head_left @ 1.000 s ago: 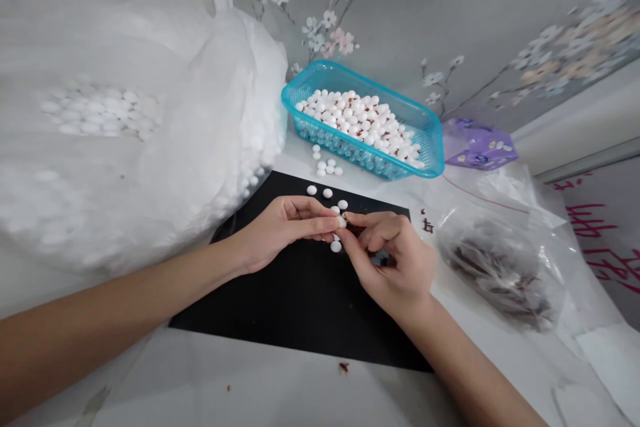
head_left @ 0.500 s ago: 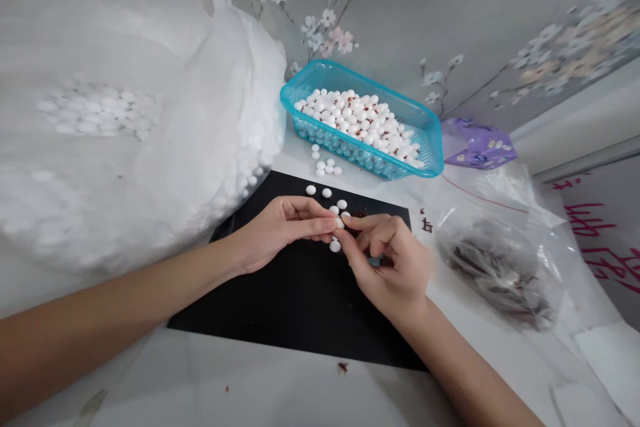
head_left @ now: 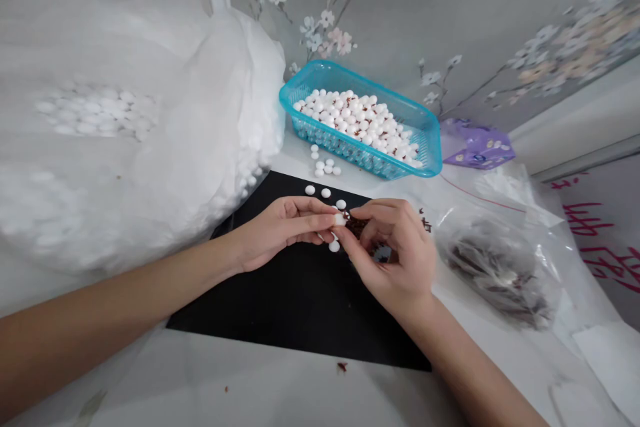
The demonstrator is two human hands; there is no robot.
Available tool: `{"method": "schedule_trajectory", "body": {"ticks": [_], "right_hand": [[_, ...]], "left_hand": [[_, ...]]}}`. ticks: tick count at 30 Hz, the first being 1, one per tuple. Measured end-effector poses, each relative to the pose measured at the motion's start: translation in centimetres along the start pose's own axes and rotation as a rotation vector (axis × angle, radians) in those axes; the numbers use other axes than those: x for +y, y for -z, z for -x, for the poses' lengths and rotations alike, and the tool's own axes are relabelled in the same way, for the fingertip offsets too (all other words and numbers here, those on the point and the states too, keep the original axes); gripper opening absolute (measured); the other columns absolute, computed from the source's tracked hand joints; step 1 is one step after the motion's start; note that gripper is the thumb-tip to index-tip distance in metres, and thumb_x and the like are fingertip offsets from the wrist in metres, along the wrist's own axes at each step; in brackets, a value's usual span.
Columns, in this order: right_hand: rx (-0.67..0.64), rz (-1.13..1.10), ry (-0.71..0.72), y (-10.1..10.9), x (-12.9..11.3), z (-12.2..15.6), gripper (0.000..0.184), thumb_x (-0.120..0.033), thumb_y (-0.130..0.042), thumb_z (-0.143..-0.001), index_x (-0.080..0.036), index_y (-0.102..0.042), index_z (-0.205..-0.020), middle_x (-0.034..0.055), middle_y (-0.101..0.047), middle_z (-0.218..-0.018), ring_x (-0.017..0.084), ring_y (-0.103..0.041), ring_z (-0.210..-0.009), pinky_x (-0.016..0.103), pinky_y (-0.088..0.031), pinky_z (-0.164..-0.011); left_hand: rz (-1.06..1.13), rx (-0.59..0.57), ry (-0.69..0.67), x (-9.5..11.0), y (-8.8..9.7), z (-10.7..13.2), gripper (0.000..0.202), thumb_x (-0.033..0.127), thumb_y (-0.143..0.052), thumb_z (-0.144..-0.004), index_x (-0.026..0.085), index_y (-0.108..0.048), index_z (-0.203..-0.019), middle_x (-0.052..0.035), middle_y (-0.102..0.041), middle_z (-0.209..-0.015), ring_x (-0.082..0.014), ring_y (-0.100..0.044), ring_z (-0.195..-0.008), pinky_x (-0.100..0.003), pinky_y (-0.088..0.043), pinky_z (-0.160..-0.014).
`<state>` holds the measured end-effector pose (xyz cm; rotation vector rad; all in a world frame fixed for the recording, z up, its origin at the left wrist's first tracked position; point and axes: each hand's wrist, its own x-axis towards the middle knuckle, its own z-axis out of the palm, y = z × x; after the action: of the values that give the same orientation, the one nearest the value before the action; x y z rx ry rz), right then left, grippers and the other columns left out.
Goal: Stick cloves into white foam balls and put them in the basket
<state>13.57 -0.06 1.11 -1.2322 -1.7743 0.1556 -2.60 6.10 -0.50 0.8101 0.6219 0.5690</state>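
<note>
Red characters (head_left: 595, 265), on pale panel (head_left: 613, 190) at far right, not legible

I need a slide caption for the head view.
Left hand pinching a white bead over a black sheet, right hand beside it.

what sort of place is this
Probably a home or small workroom corner used for handwork: floral wall covering, a large bag of white pieces beside a black mat, and a blue basket holding more.

I'm pinching a smooth bead (head_left: 340, 219) over a matt sheet (head_left: 280, 307), behind which a glossy plastic basket (head_left: 433, 143) is standing.
</note>
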Motion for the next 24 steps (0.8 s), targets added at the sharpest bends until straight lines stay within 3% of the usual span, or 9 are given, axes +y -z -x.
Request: {"method": "schedule_trajectory", "body": {"ticks": [6, 12, 17, 22, 24], "right_hand": [[-0.006, 0.0, 0.036, -0.1, 0.2, 0.0, 0.016, -0.012, -0.064, -0.077, -0.022, -0.057, -0.086, -0.0014, -0.055, -0.072, 0.008, -0.051, -0.05, 0.022, -0.044, -0.044], [-0.141, -0.243, -0.178, -0.5, 0.7, 0.5, 0.01, -0.015, -0.062, -0.079, -0.02, -0.053, -0.079, -0.0056, -0.047, -0.064, 0.006, -0.044, -0.047, 0.02, -0.038, -0.042], [-0.128, -0.307, -0.244, -0.3, 0.3, 0.5, 0.011, -0.02, -0.062, -0.08, -0.019, -0.053, -0.073, -0.0063, -0.045, -0.059, 0.006, -0.042, -0.047, 0.019, -0.036, -0.042], [-0.337, -0.32, -0.394, 1.4, 0.2, -2.0, 0.017, -0.033, -0.059, -0.082, -0.018, -0.056, -0.076, -0.0051, -0.053, -0.055, 0.006, -0.045, -0.041, 0.018, -0.036, -0.039], [-0.278, -0.251, -0.409, 1.6, 1.3, -3.4, 0.021, -0.035, -0.056, -0.084, -0.018, -0.055, -0.073, -0.0049, -0.054, -0.056, 0.005, -0.043, -0.038, 0.017, -0.033, -0.036]], "left_hand": [[-0.018, 0.01, 0.002, 0.0, 0.1, 0.0, 0.012, 0.024, -0.075, -0.069, 0.017, -0.071, -0.078, 0.0019, -0.068, -0.072, -0.006, -0.06, -0.064, -0.018, -0.048, -0.068], [-0.05, -0.012, -0.003, -0.1, 0.2, 0.1, 0.01, 0.025, -0.075, -0.069, 0.016, -0.071, -0.074, 0.0016, -0.069, -0.073, -0.0069, -0.061, -0.068, -0.019, -0.048, -0.073], [-0.046, -0.019, -0.019, 0.0, 0.2, 0.1, 0.011, 0.025, -0.076, -0.068, 0.016, -0.069, -0.069, 0.0026, -0.068, -0.071, -0.0053, -0.06, -0.066, -0.016, -0.047, -0.069], [-0.018, 0.035, -0.015, 0.1, 0.0, 0.1, 0.016, 0.027, -0.075, -0.069, 0.015, -0.067, -0.075, 0.001, -0.067, -0.071, -0.0064, -0.059, -0.066, -0.017, -0.047, -0.068], [0.013, 0.056, -0.016, 0.0, 0.0, 0.1, 0.02, 0.026, -0.073, -0.071, 0.018, -0.068, -0.088, 0.0005, -0.068, -0.077, -0.0063, -0.059, -0.069, -0.018, -0.047, -0.069]]}}
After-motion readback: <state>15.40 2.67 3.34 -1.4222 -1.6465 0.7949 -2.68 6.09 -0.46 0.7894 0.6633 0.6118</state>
